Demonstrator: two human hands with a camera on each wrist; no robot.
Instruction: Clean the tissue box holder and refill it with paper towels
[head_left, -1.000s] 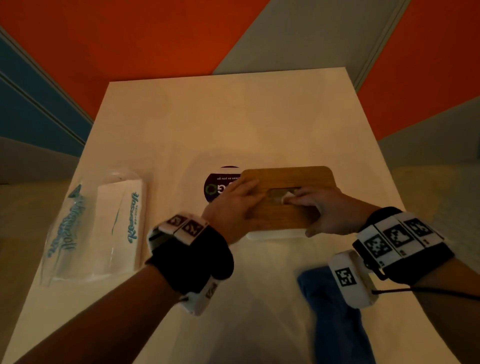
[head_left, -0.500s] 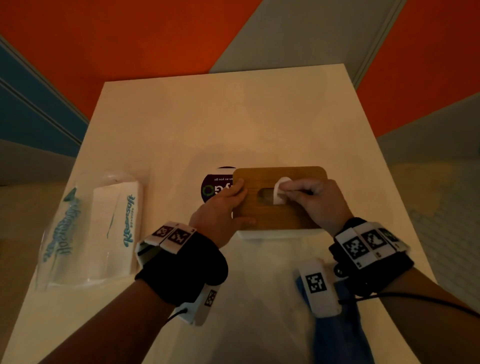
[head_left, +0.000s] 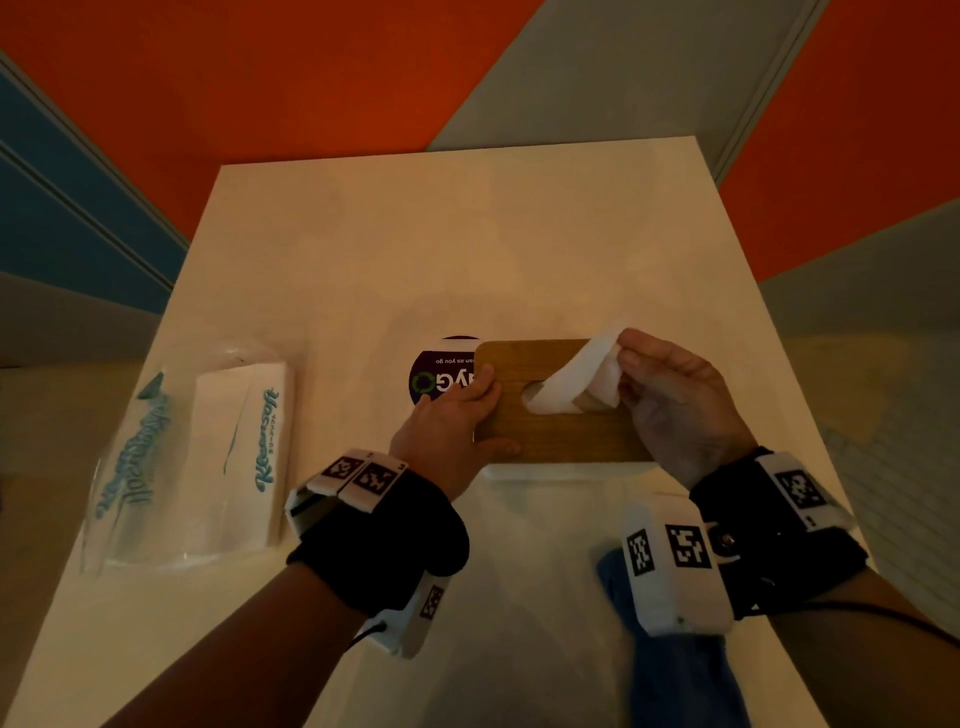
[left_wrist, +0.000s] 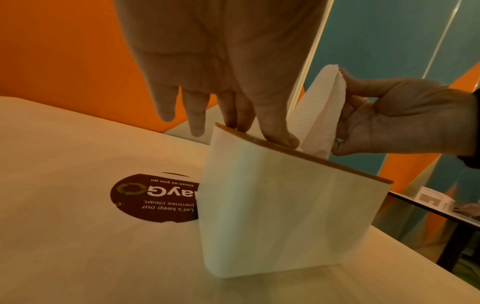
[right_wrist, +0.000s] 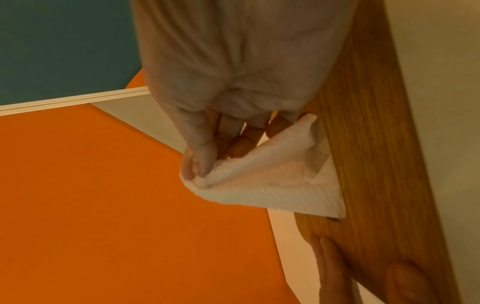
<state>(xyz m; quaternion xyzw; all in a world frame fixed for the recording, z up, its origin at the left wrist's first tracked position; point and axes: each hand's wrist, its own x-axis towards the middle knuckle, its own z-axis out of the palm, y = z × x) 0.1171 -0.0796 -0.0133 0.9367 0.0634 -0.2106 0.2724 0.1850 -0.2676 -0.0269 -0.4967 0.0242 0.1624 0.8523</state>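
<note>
Wooden-lidded tissue box holder (head_left: 556, 434) lengthwise left-right, slot up

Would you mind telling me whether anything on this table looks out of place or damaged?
Nothing looks damaged or spilled. The wooden lid sits squarely on the white holder, with one paper towel drawn up through its slot. The opened towel pack lies flat at the table's left, and a blue cloth hangs over the near edge.

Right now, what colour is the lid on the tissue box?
Brown wood grain; the lid shows best in the right wrist view.
</note>
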